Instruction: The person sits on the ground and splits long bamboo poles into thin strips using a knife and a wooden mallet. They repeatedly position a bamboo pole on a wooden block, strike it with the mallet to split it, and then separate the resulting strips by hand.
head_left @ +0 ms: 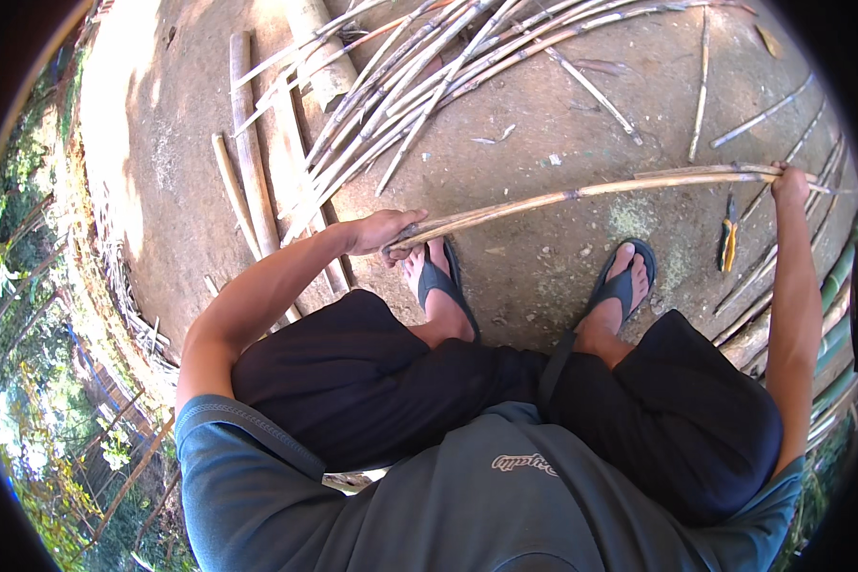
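Stretched across in front of my knees is a bundle of thin bamboo sticks [582,192], at least two lying together. My left hand [387,232] is closed around the left end, just above my left foot. Out at the far right, my right hand [789,184] grips the other end with the arm straight. A second, shorter length shows along the top of the bundle near the right hand. Below that hand, a pair of pliers or cutters with orange and black handles [728,244] lies on the ground.
A loose pile of bamboo sticks [419,86] spreads over the dirt ahead. Thicker poles [248,143] and a stout log [322,57] lie to the left of it. More sticks and green bamboo [837,276] line the right edge. My sandalled feet [627,276] stand apart.
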The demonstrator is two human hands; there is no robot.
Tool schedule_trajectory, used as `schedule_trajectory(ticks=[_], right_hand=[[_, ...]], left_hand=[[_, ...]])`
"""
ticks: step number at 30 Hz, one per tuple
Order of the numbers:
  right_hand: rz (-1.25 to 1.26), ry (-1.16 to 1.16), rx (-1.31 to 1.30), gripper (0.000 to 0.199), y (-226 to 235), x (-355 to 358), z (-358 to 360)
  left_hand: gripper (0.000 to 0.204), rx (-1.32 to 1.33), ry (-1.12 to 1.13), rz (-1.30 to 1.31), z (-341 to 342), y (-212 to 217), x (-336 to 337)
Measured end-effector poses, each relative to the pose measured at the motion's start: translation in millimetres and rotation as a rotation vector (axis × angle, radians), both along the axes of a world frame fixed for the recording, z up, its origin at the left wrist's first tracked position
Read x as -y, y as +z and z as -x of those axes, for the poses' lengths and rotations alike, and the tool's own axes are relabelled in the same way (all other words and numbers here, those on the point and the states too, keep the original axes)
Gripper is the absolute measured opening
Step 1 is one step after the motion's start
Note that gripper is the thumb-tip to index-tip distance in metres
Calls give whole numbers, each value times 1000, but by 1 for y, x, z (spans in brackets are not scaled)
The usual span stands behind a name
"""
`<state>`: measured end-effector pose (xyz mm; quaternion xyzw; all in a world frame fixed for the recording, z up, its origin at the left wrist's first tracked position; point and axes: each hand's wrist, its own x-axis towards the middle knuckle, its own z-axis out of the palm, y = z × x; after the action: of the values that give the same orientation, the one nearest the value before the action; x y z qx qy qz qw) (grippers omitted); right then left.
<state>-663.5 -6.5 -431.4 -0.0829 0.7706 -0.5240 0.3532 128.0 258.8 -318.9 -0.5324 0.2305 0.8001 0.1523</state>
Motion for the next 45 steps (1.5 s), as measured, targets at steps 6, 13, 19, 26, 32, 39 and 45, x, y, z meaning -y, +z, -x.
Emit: schedule_trajectory(ticks=[6,13,19,26,32,39,45], right_hand=[[88,-176,109,22,2,-6,3],[84,-282,102,25,24,-23,-16],[-40,-219,49,23,37,-37,8],[45,-352,145,26,26,-35,19],[113,-481,215,28,36,-22,37],[258,-408,244,24,39,-17,31],[313,-487,204,27,12,-13,30]], left_hand=[[53,49,179,18,15,13,-1],[36,107,584,169,17,8,-17],[24,144,903,354,21,19,3],[40,95,1257,629,29,73,60],[42,-184,1470,636,38,106,91],[42,-59,1666,620,43,105,96],[41,228,1641,670,49,101,95]])
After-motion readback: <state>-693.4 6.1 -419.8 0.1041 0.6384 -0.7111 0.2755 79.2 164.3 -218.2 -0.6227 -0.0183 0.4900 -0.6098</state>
